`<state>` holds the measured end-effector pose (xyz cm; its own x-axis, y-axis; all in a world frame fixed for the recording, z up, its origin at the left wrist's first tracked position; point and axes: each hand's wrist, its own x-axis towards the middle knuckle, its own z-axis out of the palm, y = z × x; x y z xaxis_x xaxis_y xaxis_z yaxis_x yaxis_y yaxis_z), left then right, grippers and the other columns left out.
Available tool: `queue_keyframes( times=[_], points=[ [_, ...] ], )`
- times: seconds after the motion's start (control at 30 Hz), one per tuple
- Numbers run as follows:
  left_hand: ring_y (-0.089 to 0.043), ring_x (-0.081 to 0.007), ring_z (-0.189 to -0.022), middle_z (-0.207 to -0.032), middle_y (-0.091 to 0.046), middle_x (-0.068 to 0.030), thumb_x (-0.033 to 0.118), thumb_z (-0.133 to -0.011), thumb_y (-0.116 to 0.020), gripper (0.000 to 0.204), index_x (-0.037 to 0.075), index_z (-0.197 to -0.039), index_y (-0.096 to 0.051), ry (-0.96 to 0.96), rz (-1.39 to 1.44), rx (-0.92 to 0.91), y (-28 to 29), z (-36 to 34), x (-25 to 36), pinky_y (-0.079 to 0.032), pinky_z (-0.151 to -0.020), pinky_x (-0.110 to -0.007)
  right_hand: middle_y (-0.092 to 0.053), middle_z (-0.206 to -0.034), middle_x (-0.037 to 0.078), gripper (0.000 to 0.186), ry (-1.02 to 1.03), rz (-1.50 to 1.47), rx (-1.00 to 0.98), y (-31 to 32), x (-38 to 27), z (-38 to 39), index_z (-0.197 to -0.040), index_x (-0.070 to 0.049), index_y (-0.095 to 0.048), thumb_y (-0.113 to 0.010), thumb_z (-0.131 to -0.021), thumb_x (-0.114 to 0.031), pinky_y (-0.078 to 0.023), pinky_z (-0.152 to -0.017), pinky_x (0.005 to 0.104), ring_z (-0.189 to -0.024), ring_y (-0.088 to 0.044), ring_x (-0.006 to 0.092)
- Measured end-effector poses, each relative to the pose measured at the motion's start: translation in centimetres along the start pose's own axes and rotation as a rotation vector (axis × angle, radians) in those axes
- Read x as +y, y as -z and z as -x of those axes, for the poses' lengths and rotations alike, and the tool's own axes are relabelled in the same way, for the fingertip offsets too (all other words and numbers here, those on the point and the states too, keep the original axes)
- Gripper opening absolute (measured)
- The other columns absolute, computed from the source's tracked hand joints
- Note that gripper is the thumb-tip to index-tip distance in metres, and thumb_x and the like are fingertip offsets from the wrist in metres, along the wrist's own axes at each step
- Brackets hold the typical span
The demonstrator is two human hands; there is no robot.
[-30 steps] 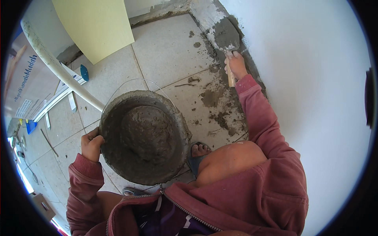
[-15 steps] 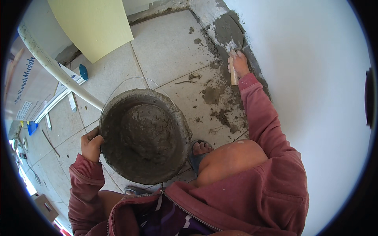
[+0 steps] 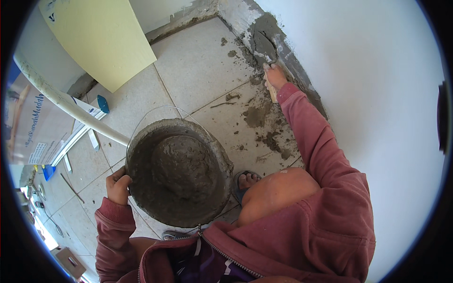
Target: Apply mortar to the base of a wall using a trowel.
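My left hand [image 3: 118, 185] is closed on the left rim of a round, mortar-crusted bucket [image 3: 222, 146], the thumb over its edge. A mound of wet grey mortar [image 3: 184, 165] sits inside the bucket, and its thin wire handle stands up on the far side. Farther off, my right hand [image 3: 276, 76] grips a trowel by its pale wooden handle [image 3: 272, 92]. The trowel's blade, smeared grey, is against the fresh mortar [image 3: 262, 33] at the foot of the white wall. Mortar makes the blade's outline hard to follow.
The white wall [image 3: 358, 94] rises on the right. Mortar splashes [image 3: 271, 141] and crumbs dirty the tiled floor [image 3: 198, 61]. A pale yellow sheet [image 3: 104, 42] leans at the back left, near a whitish pipe [image 3: 71, 106] and a printed banner [image 3: 37, 118]. My sandalled foot [image 3: 246, 181] stands beside the bucket.
The whole view has shifted a little. My right hand and trowel have moved slightly over the mortar at the wall's foot, and the blade looks more tilted. My left hand keeps hold of the bucket.
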<state>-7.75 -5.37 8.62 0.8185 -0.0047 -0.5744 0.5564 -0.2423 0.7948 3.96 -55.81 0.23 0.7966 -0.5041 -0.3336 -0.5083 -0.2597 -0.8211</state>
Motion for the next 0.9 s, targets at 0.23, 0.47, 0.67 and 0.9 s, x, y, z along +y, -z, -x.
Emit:
queue_keyframes(
  times=[0.23,0.47,0.67,0.9],
  points=[
    [-0.051,-0.0122,-0.058,-0.075,-0.058,-0.0051,0.009,-0.063,-0.043,0.041,-0.006,-0.098,-0.059,0.043,-0.06,0.05,0.4,0.4,0.1,-0.045,-0.048,-0.024,-0.058,-0.08,0.022,0.034,0.126,0.296,-0.019,-1.6,2.1,-0.2,-0.092,0.005,-0.051,-0.045,-0.085,-0.028,-0.046,-0.059,0.0391,-0.06,-0.059,0.0302],
    [-0.056,-0.0167,-0.068,-0.083,-0.059,-0.0082,0.006,-0.062,-0.043,0.045,-0.007,-0.103,-0.056,0.081,-0.017,0.009,0.1,0.3,0.3,-0.05,-0.053,-0.029,-0.053,-0.069,0.015,0.033,0.001,0.005,-0.014,0.7,2.3,-1.4,-0.09,0.002,-0.052,-0.046,-0.086,-0.03,-0.043,-0.054,0.0399,-0.057,-0.055,0.0267],
    [-0.056,-0.0161,-0.068,-0.084,-0.059,-0.009,0.005,-0.062,-0.041,0.045,-0.007,-0.103,-0.056,0.083,0.005,0.003,0.2,0.1,0.4,-0.05,-0.053,-0.028,-0.053,-0.067,0.011,0.033,-0.016,-0.232,0.019,1.9,7.8,4.5,-0.088,0.001,-0.05,-0.047,-0.084,-0.031,-0.041,-0.052,0.042,-0.056,-0.053,0.0256],
    [-0.055,-0.0153,-0.064,-0.079,-0.059,-0.0083,0.007,-0.062,-0.041,0.043,-0.006,-0.1,-0.057,0.111,-0.049,-0.004,0.2,0.0,1.0,-0.05,-0.051,-0.029,-0.058,-0.092,0.025,0.031,0.165,0.622,-0.02,-2.2,10.5,2.1,-0.095,0.003,-0.052,-0.048,-0.078,-0.023,-0.042,-0.077,0.0438,-0.089,-0.055,0.0394]
  ],
)
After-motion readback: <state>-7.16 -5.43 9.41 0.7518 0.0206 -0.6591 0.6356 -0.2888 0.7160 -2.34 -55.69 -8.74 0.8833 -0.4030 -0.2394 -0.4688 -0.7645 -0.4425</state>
